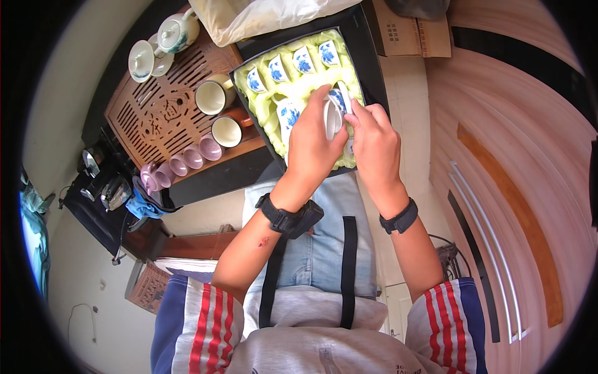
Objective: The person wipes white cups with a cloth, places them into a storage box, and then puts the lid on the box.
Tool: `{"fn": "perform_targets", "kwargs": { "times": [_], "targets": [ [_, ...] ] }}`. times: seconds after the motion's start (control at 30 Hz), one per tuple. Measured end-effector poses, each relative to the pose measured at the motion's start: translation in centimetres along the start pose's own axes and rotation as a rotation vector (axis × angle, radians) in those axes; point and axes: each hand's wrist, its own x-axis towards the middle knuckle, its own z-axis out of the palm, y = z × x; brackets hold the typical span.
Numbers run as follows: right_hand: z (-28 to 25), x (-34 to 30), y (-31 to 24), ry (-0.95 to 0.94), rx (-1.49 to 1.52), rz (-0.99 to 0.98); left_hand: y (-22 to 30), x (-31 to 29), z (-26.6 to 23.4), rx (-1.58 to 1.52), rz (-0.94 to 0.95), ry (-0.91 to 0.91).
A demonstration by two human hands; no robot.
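Observation:
A box (265,128) lined with pale yellow-green satin holds several small white porcelain cups with blue flowers, such as the teacup (304,60) in the far row. Above its near part, my left hand (305,140) is closed around a white and blue porcelain bowl (334,118), its pale hollow showing between thumb and fingers. My right hand (375,146) pinches a thin white porcelain piece (344,98) against the bowl's right side; whether this is a lid or a saucer I cannot tell. A larger blue-flowered piece (288,117) lies in the satin left of my left hand.
Left of the box is a slotted brown wooden tea tray (140,109). On it stand a lidded teapot (177,32), a white lidded cup (142,61), two mugs, one cream (212,96) and one orange (227,131), and several lilac cups (193,157). A pale bag (261,19) lies behind the box.

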Motion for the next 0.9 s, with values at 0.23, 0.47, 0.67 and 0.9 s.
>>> {"fn": "perform_targets", "kwargs": {
  "times": [0.23,0.47,0.67,0.9],
  "targets": [
    [-0.5,0.7,0.8,-0.071,-0.061,0.069,0.4,-1.1,-0.6,-0.125,-0.100,-0.016],
    [-2.6,2.3,-0.3,-0.141,-0.013,-0.098,0.3,-1.7,-1.0,-0.156,-0.104,0.150],
    [-2.5,4.2,0.2,-0.290,0.033,-0.418,-1.2,-1.9,-3.4,-0.102,-0.134,0.084],
    [-1.1,4.8,0.5,-0.287,-0.121,-0.441,-0.8,-1.8,-3.6,-0.166,-0.115,-0.009]
  ]
}}
